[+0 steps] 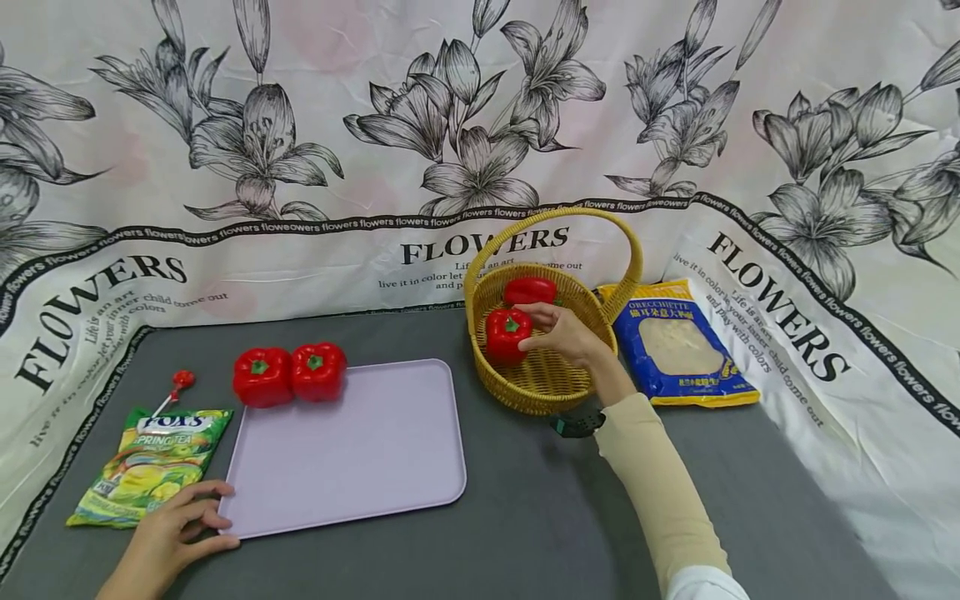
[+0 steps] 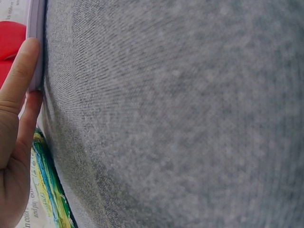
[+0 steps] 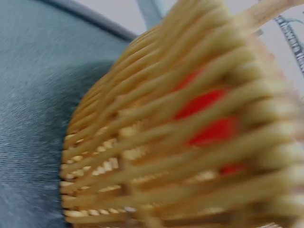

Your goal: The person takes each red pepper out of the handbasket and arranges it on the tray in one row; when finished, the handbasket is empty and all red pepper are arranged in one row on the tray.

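Red pepper is inside the wicker basket, front-left part, stem up. Right hand is on it, fingers curled around its right side and top. Looks like a grip, though the thumb side is hidden. A second pepper lies behind it in the basket, close to the first; contact unclear. The right wrist view only shows blurred basket weave with red showing through, so it gives no grip detail.

Left hand lies flat on the grey cloth, fingers spread loosely, fingertips against the near-left corner of the lilac tray. The left wrist view shows a finger pressed along the tray edge. It is bracing the tray, not gripping it.

Two peppers already sit side by side, touching, at the tray's far-left corner.

Judgement: step in hand is the pick from the basket, with two peppers still inside. The next move calls for a lift clear of the rim and under the handle, then left across to bare tray beside the pair.

Around it: candy bag and lollipop left of the tray, blue pasta bag just right of the basket.
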Demonstrator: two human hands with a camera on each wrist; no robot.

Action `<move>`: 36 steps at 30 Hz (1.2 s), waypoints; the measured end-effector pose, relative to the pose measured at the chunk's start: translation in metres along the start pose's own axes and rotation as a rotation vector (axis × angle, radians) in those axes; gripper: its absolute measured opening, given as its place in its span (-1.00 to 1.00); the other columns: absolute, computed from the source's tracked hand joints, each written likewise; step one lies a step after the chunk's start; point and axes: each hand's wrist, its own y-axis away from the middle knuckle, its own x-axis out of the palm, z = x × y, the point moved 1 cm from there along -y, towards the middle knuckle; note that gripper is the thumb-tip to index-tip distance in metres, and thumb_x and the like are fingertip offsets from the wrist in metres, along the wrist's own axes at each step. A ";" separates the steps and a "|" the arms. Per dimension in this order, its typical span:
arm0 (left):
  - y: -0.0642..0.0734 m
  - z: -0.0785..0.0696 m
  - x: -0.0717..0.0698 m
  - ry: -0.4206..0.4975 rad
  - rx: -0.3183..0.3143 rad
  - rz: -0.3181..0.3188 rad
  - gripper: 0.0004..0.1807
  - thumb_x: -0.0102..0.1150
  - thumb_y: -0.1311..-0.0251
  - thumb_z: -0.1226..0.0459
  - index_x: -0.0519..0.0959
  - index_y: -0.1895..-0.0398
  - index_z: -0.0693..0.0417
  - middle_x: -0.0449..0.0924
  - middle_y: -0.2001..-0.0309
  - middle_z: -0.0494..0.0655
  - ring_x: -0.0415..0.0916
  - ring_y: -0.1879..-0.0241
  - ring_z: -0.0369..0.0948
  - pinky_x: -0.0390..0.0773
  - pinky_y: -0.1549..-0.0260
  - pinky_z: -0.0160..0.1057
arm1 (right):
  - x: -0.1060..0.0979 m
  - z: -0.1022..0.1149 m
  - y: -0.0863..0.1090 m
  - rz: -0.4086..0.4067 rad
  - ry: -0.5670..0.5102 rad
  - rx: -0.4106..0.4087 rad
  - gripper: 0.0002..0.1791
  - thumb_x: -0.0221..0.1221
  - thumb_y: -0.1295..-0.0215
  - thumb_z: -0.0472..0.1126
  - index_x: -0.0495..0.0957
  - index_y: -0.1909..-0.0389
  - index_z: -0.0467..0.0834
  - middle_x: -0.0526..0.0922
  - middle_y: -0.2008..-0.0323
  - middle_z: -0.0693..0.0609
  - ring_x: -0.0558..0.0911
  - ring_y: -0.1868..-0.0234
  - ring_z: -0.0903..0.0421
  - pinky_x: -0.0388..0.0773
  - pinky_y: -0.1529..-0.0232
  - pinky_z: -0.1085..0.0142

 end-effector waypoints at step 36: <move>0.000 0.001 -0.001 -0.019 0.006 -0.001 -0.55 0.59 0.52 0.45 0.55 0.64 -0.23 0.48 0.15 -0.27 0.38 0.24 -0.61 0.42 0.41 -0.71 | 0.074 0.047 0.012 0.236 -0.144 -0.043 -0.30 0.31 -0.05 -0.53 0.37 -0.28 -0.27 0.50 -0.19 -0.19 0.48 -0.20 -0.06 0.54 -0.04 0.10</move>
